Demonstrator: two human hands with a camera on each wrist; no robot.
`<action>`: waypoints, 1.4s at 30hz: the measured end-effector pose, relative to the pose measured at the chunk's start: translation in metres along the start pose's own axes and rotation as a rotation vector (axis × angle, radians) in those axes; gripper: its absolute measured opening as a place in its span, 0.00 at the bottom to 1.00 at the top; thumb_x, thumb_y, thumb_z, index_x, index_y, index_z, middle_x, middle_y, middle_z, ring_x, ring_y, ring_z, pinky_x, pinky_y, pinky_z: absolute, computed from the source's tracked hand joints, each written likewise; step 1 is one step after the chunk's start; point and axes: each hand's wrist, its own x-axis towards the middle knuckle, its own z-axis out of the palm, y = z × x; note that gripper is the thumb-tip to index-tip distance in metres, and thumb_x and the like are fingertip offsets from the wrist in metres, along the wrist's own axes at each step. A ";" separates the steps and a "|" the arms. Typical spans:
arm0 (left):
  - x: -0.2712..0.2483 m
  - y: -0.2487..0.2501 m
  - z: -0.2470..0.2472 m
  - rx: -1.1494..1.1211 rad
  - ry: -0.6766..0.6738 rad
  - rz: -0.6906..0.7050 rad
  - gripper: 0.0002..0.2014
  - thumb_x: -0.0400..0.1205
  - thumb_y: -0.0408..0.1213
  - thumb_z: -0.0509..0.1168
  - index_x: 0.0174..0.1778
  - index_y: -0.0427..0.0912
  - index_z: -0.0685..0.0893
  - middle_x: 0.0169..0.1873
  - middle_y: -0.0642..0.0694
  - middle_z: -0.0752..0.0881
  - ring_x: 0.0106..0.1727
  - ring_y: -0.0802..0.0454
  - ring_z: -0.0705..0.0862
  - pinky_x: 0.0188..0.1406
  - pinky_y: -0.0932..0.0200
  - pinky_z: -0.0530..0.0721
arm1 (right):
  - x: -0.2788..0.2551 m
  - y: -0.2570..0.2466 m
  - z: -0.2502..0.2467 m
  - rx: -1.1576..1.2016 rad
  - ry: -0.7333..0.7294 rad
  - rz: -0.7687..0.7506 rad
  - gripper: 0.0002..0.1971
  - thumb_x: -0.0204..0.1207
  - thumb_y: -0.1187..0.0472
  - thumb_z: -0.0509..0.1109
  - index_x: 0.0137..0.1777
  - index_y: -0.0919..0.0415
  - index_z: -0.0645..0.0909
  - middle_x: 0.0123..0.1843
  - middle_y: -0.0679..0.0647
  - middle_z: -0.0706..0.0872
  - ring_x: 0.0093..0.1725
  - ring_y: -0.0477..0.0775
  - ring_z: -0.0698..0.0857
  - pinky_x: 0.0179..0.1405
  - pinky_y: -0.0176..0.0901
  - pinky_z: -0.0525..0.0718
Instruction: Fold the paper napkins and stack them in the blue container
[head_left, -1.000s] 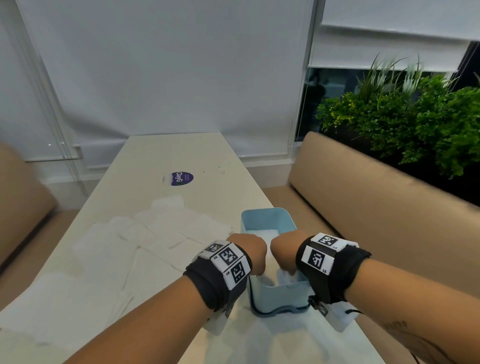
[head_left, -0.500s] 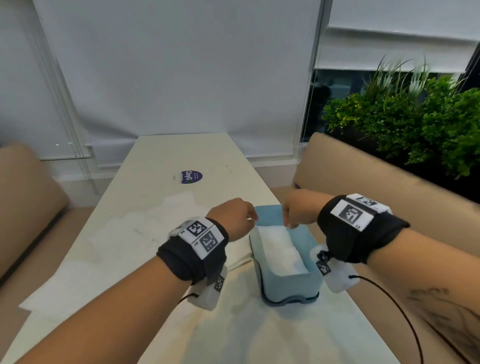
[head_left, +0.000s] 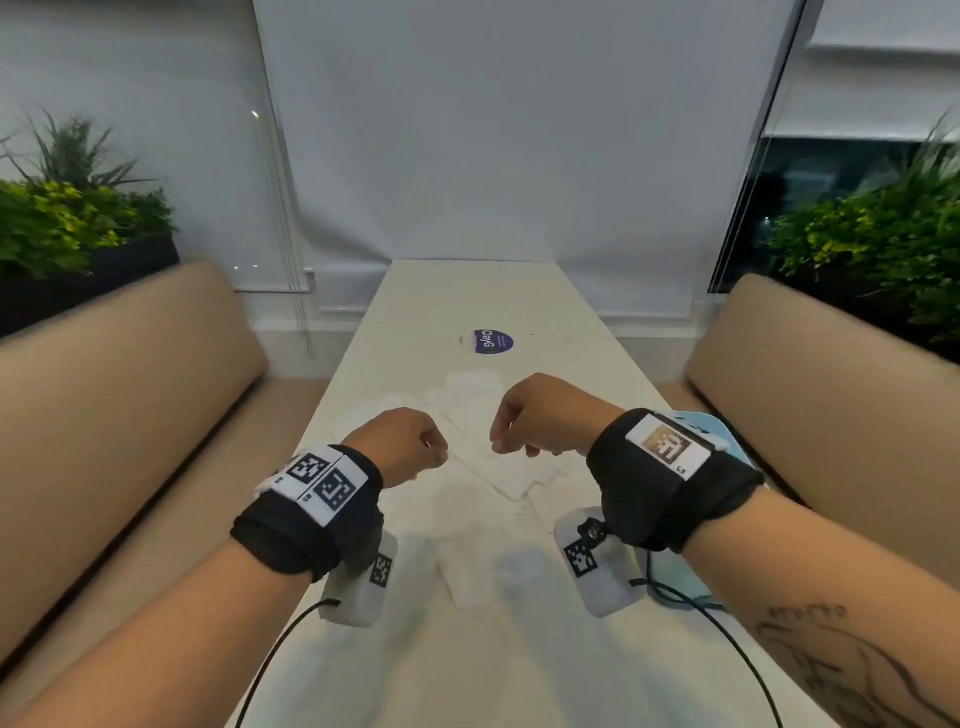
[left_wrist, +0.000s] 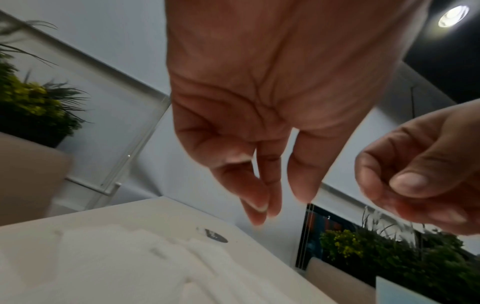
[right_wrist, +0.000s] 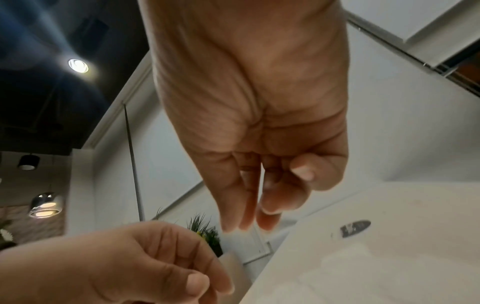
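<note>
Several white paper napkins lie spread and overlapping on the middle of the long white table. Both hands hover just above them, about a hand's width apart. My left hand hangs with loosely curled fingers and holds nothing, as the left wrist view confirms. My right hand is the same, its fingers drooping and empty. The blue container stands at the table's right edge, mostly hidden behind my right wrist; its inside is out of sight.
A round purple sticker lies on the table beyond the napkins. Tan padded benches flank the table on the left and right, with green plants behind them. White blinds close off the far end.
Both hands rose from the blue container, where folded napkins lay, and moved left over the loose napkins. The head view swung left, so the container now sits at the right.
</note>
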 end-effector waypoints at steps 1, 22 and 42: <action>-0.003 -0.009 0.002 0.006 -0.022 -0.025 0.07 0.82 0.41 0.63 0.52 0.45 0.82 0.50 0.49 0.84 0.40 0.53 0.84 0.43 0.60 0.79 | 0.005 -0.004 0.012 0.001 -0.024 -0.003 0.01 0.73 0.64 0.72 0.42 0.58 0.84 0.29 0.46 0.80 0.28 0.43 0.78 0.24 0.34 0.72; -0.003 -0.079 0.030 0.183 -0.170 -0.199 0.22 0.81 0.41 0.66 0.70 0.40 0.75 0.68 0.44 0.77 0.66 0.47 0.79 0.56 0.59 0.78 | 0.063 -0.029 0.123 -0.258 -0.266 0.026 0.30 0.76 0.59 0.72 0.76 0.64 0.68 0.75 0.58 0.72 0.73 0.58 0.72 0.67 0.45 0.71; 0.013 -0.091 0.035 0.222 -0.239 -0.096 0.20 0.80 0.43 0.68 0.66 0.42 0.79 0.65 0.46 0.79 0.66 0.49 0.78 0.64 0.59 0.74 | 0.093 -0.020 0.123 0.151 -0.153 0.132 0.18 0.78 0.67 0.66 0.63 0.80 0.78 0.54 0.73 0.83 0.41 0.59 0.79 0.34 0.40 0.78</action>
